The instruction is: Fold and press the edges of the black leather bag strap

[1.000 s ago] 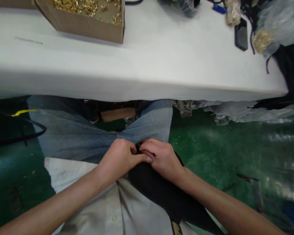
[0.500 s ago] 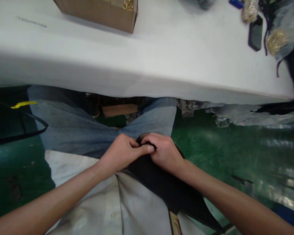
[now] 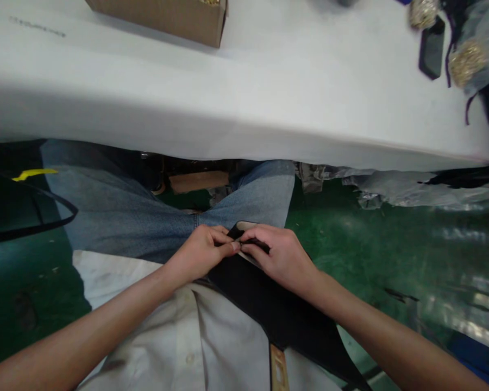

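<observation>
A long black strap (image 3: 283, 317) lies across my lap, running from my jeans down to the lower right. Its near end shows a pale underside (image 3: 248, 225). My left hand (image 3: 201, 254) and my right hand (image 3: 279, 255) meet over that end, below the table edge. Both are closed in a pinch, thumbs and forefingers touching on the strap's tip. What lies between the fingertips beyond the strap is too small to make out.
A white table (image 3: 244, 98) spans the upper view. On it stand a cardboard box (image 3: 167, 16) at the back, a dark phone (image 3: 431, 48) and gold trinkets in clear bags (image 3: 466, 57) at the right. Plastic bags (image 3: 395, 187) lie on the green floor (image 3: 391, 244).
The view has tilted down, pushing the box mostly out of frame. My hands stayed on my lap; the strap's end has been turned up, showing its pale underside.
</observation>
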{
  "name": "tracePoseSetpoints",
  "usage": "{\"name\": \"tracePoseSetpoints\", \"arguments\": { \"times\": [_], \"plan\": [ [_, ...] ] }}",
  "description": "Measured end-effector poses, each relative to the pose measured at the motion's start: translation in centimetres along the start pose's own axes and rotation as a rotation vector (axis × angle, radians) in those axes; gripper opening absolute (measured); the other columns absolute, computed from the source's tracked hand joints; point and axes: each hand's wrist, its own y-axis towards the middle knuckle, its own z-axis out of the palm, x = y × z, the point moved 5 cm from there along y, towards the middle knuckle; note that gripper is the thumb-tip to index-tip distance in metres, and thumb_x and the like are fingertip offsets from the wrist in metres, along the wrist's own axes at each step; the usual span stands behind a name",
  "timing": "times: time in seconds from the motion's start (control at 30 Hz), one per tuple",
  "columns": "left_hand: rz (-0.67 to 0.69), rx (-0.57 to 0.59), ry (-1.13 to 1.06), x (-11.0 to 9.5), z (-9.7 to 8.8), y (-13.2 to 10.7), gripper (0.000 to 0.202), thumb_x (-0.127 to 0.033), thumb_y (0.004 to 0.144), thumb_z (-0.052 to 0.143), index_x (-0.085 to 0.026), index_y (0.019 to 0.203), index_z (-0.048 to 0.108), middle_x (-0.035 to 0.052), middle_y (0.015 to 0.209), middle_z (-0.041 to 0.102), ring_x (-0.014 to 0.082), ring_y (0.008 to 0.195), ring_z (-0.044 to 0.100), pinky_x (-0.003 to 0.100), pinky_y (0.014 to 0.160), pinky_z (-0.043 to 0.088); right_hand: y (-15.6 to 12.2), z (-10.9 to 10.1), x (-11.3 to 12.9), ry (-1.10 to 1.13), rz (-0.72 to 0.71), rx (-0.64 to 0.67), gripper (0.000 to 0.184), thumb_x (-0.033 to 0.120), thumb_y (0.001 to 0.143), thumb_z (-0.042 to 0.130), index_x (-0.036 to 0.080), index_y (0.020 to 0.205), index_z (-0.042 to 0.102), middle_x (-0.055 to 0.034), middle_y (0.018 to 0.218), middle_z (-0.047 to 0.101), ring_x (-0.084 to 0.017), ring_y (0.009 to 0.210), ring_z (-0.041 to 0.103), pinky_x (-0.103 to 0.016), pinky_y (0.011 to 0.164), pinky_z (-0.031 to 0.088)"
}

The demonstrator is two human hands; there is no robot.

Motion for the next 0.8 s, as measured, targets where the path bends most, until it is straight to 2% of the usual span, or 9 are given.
{"name": "tracePoseSetpoints", "arguments": {
  "times": [0.1, 0.23, 0.37, 0.47, 0.63, 0.8],
  "plan": [
    [0.011, -0.004, -0.029, -0.1, 0.2, 0.3, 0.040, -0.048, 0.089, 0.070, -0.020, 0.061, 0.077, -0.0003, 0.070, 0.051, 0.0175, 0.073, 0.049, 0.034, 0.071, 0.033, -0.6, -0.2, -0.1, -0.018, -0.015, 0.010, 0.016, 0.009, 0.104, 0.072, 0.021, 0.114, 0.076, -0.0052, 0.110, 0.082, -0.022, 0.101, 0.079, -0.034, 0.093, 0.061],
    [0.025, -0.018, -0.073, 0.1, 0.6, 0.5, 0.036, -0.045, 0.089, 0.072, -0.021, 0.062, 0.078, 0.0005, 0.072, 0.056, 0.0182, 0.076, 0.052, 0.034, 0.073, 0.034, -1.3, 0.1, -0.2, -0.061, -0.069, -0.015, 0.014, 0.011, 0.109, 0.064, 0.021, 0.113, 0.072, -0.0066, 0.110, 0.076, -0.022, 0.101, 0.075, -0.034, 0.091, 0.061],
    [0.016, -0.042, -0.145, 0.7, 1.2, 0.5, 0.028, -0.045, 0.087, 0.074, -0.023, 0.079, 0.088, 0.0024, 0.081, 0.066, 0.0200, 0.082, 0.058, 0.034, 0.076, 0.038, -2.2, 0.6, 0.0, -0.109, -0.102, -0.038, 0.020, 0.010, 0.113, 0.056, 0.022, 0.113, 0.072, -0.0077, 0.113, 0.071, -0.020, 0.101, 0.072, -0.033, 0.090, 0.061],
    [-0.003, -0.062, -0.201, 1.1, 1.5, 0.6, 0.026, -0.044, 0.085, 0.076, -0.023, 0.084, 0.091, 0.0030, 0.084, 0.068, 0.0199, 0.083, 0.059, 0.034, 0.077, 0.039, -2.8, 0.5, 0.1, -0.137, -0.089, -0.055, 0.021, 0.010, 0.113, 0.055, 0.022, 0.113, 0.072, -0.0080, 0.114, 0.069, -0.019, 0.100, 0.071, -0.031, 0.088, 0.062],
    [-0.048, -0.072, -0.291, 1.4, 2.1, 0.9, 0.022, -0.041, 0.079, 0.079, -0.023, 0.080, 0.091, 0.0032, 0.082, 0.068, 0.0193, 0.081, 0.058, 0.033, 0.076, 0.039, -3.1, -0.4, -0.1, -0.122, -0.128, -0.076, 0.022, 0.008, 0.111, 0.059, 0.023, 0.115, 0.075, -0.0078, 0.114, 0.066, -0.018, 0.100, 0.070, -0.030, 0.090, 0.063],
    [-0.100, -0.108, -0.383, 1.8, 2.8, 0.6, 0.021, -0.037, 0.075, 0.078, -0.020, 0.078, 0.090, 0.0037, 0.082, 0.067, 0.0186, 0.078, 0.058, 0.032, 0.072, 0.038, -3.0, -1.2, -0.9, -0.075, -0.177, -0.020, 0.023, 0.009, 0.111, 0.059, 0.025, 0.115, 0.076, -0.0075, 0.118, 0.066, -0.017, 0.100, 0.072, -0.028, 0.087, 0.064]
  ]
}}
